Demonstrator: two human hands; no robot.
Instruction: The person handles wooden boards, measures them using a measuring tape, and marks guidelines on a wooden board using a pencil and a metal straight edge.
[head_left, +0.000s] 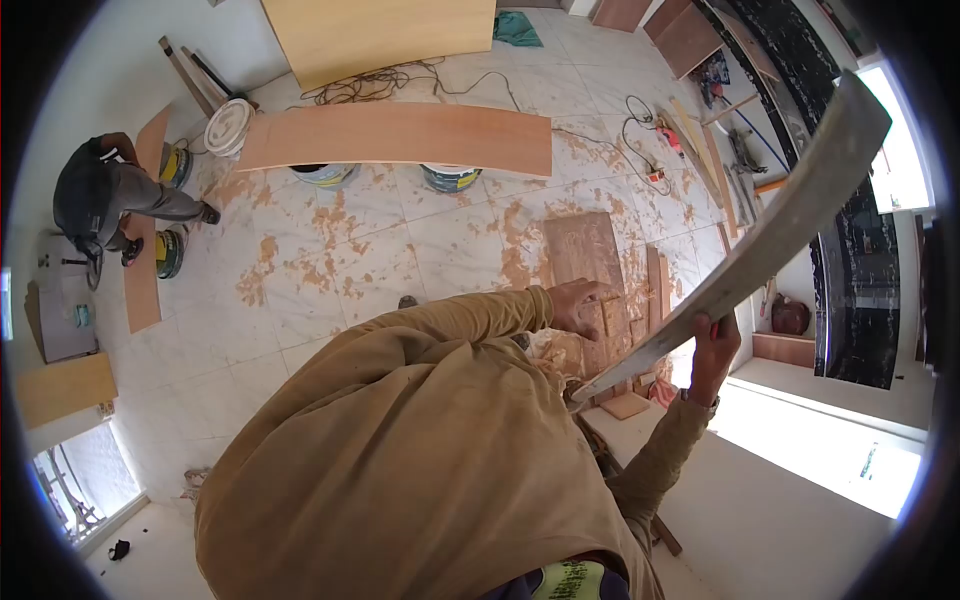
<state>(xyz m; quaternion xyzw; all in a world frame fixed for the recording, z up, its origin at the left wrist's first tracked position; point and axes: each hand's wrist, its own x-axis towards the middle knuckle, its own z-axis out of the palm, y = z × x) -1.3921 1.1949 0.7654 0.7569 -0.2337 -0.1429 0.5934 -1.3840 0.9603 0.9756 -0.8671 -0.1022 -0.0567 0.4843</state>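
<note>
We had our right hand [712, 352] clamped on the long plank [765, 245], slanted across our right side. Left hand [582, 308] apart from it, fingers parted, over the brown board [580, 245].

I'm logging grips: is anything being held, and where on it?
Yes: the right hand grips the long grey strip between its middle and its lower end.

Co-worker [88, 200], tangled cables [368, 86], green cloth [516, 30]
</note>
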